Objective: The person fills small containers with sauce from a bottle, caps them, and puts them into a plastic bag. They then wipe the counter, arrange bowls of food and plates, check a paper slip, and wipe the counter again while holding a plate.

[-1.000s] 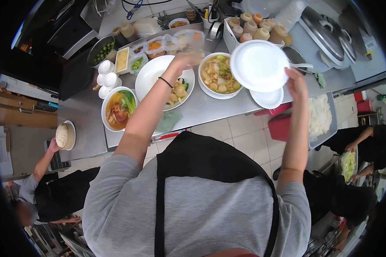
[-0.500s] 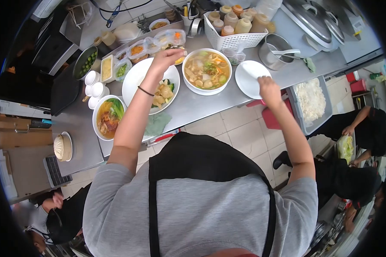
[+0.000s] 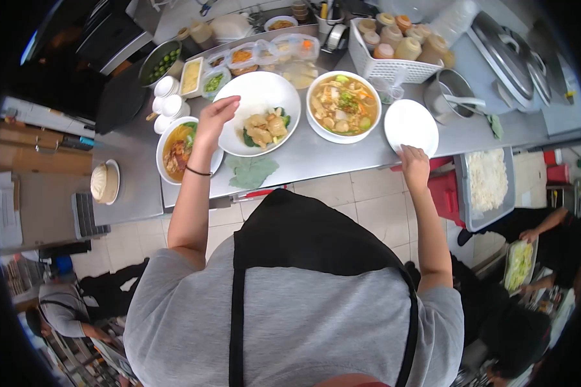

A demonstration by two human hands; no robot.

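Note:
My left hand [image 3: 217,121] is open, its fingers stretched out over the left rim of a large white plate [image 3: 274,87]. On that plate lies a portion of pale sauced pieces with broccoli [image 3: 265,129]. My right hand [image 3: 416,168] is closed on the near rim of a small white plate [image 3: 412,126]; part of the grip is hidden. Between the two plates stands a bowl of soup [image 3: 344,103] with vegetables, on a white saucer. Beside my left wrist is another soup bowl [image 3: 177,151] with meat and greens. A grey-green cloth [image 3: 252,171] lies at the counter edge.
Behind the plates are lidded tubs [image 3: 242,57] and a white basket [image 3: 394,68] of sauce bottles. A metal pot [image 3: 450,97] with a ladle stands right. A grey bin [image 3: 487,180] holds white noodles or rice. Co-workers [image 3: 549,258] stand at both sides.
My left hand has drawn back from the tubs to the large plate's left rim. My right hand has moved from the small plate's right side to its near rim. The view has shifted.

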